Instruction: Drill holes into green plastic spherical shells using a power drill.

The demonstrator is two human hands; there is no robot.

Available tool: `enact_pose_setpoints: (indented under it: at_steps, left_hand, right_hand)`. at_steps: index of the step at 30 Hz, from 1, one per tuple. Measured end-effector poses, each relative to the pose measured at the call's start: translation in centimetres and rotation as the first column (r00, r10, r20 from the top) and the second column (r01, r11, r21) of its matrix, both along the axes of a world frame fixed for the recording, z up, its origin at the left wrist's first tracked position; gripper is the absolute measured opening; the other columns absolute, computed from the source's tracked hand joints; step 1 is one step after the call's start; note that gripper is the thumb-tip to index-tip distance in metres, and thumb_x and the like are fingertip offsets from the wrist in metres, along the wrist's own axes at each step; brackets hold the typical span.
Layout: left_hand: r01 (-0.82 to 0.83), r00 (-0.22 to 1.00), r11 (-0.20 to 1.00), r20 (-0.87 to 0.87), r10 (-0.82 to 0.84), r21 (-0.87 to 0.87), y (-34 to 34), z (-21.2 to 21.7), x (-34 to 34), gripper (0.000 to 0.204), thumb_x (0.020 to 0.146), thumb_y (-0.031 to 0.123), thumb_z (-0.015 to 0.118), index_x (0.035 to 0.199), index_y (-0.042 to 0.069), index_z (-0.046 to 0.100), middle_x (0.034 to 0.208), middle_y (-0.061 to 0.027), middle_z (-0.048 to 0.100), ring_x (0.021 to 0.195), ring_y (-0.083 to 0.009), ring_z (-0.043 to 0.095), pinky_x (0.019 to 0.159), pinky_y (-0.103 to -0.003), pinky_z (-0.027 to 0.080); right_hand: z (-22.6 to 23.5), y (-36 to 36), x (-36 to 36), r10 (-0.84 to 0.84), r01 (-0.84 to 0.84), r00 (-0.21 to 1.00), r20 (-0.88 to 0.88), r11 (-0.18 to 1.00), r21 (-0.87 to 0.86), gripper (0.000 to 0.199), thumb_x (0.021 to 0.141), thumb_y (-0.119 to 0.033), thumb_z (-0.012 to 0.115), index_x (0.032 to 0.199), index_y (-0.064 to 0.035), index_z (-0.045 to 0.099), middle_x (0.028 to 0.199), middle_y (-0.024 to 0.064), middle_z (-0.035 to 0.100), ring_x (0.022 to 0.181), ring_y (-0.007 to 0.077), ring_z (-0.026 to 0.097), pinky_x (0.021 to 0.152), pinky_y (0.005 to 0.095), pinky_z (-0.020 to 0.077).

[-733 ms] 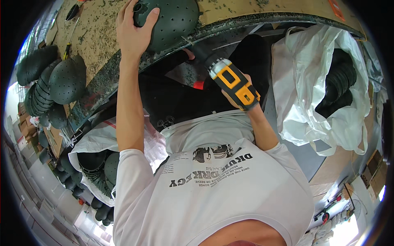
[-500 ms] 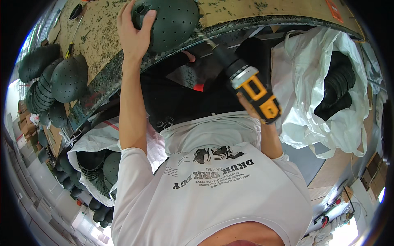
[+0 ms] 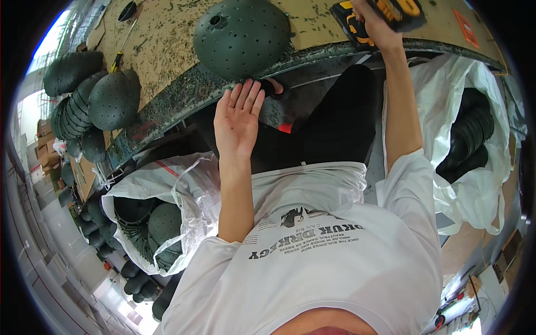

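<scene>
A dark green dome-shaped shell [image 3: 245,42], dotted with small holes and one larger one, rests at the near edge of the worktable. Just in front of that edge is my left hand [image 3: 239,120], palm up, fingers stretched out, holding nothing. Farther right, over the table, my right hand [image 3: 382,30] is closed around a yellow and black cordless drill [image 3: 399,12], slightly blurred and cut off by the upper border. Beside that hand sits another black and yellow power-tool part [image 3: 352,23]; whether it is separate from the drill I cannot tell.
Dark shavings litter the tabletop [image 3: 162,39]. Stacked perforated shells [image 3: 114,103] stand on its left, near a yellow-handled screwdriver [image 3: 116,61]. White sacks holding dark shells flank me, one left [image 3: 195,187], one right [image 3: 441,139]. An orange object [image 3: 466,28] lies far right.
My left hand has let go of the dome shell and come down toward me, palm now up. My right hand has carried the drill up and right, from over my lap to the table.
</scene>
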State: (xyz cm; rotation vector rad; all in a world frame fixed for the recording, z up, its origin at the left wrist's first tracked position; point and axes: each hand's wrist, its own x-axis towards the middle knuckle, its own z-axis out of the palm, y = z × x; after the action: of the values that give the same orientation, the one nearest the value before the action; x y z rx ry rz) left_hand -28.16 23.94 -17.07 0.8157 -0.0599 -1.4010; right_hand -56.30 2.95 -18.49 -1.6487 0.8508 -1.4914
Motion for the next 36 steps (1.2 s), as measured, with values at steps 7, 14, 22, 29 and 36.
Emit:
enact_pose_setpoints:
  at_steps: [7,14,22,29,36]
  left_hand:
    - [-0.041,0.938,0.999,-0.344,0.039,0.001,-0.9,1.0,0.3,0.07,0.1,0.019,0.052,0.147,-0.015,0.013,0.152,-0.0298,0.026,0.144,-0.0404,0.03,0.12,-0.052,0.027]
    - [-0.123,0.843,0.992,-0.526,0.114,0.018,-1.6,0.8,1.2,0.069,0.098,0.017,0.055,0.146,-0.014,0.017,0.149,-0.0261,0.034,0.135,-0.0348,0.042,0.109,-0.047,0.038]
    - [-0.097,0.989,0.911,0.066,0.134,-0.4,-7.0,0.8,-0.6,0.054,0.094,0.002,0.061,0.137,0.032,0.047,0.129,-0.0041,0.055,0.124,-0.0296,0.048,0.113,-0.058,0.032]
    - [-0.117,0.968,0.872,0.142,0.207,-0.476,-10.4,-0.2,1.1,0.043,0.097,0.005,0.059,0.134,0.025,0.05,0.121,-0.002,0.061,0.11,-0.0222,0.061,0.107,-0.057,0.047]
    - [-0.12,0.944,0.875,0.219,0.246,-0.468,-11.3,-0.8,1.0,0.04,0.094,0.014,0.065,0.132,0.019,0.052,0.124,-0.0039,0.06,0.114,-0.0239,0.06,0.1,-0.051,0.052]
  right_hand:
    - [0.3,-0.2,0.5,-0.001,-0.001,0.999,0.034,0.997,0.075,0.018,0.095,-0.011,0.065,0.08,-0.0074,0.056,0.067,-0.0016,0.051,0.058,0.009,0.045,0.053,0.0271,0.0419]
    - [0.7,-0.4,0.6,-0.013,0.014,1.0,-0.01,0.996,0.091,0.021,0.096,-0.015,0.064,0.078,-0.0074,0.055,0.066,-0.001,0.049,0.057,0.0097,0.044,0.053,0.0277,0.0411]
    - [-0.6,-1.1,-0.3,0.036,-0.037,0.999,-0.007,0.999,-0.038,0.015,0.093,-0.006,0.062,0.078,-0.0022,0.06,0.064,0.0013,0.054,0.059,0.0113,0.053,0.058,0.0267,0.0423]
    - [1.2,0.0,1.2,0.038,-0.044,0.996,0.085,0.997,0.065,0.017,0.093,-0.005,0.061,0.108,0.0018,0.065,0.067,0.0,0.053,0.06,0.0087,0.049,0.058,0.0242,0.0397]
    - [0.0,-1.1,0.1,0.036,-0.039,0.998,0.06,0.998,0.049,0.031,0.092,-0.006,0.06,0.122,0.003,0.06,0.068,-0.0006,0.051,0.06,0.0077,0.046,0.058,0.0234,0.0384]
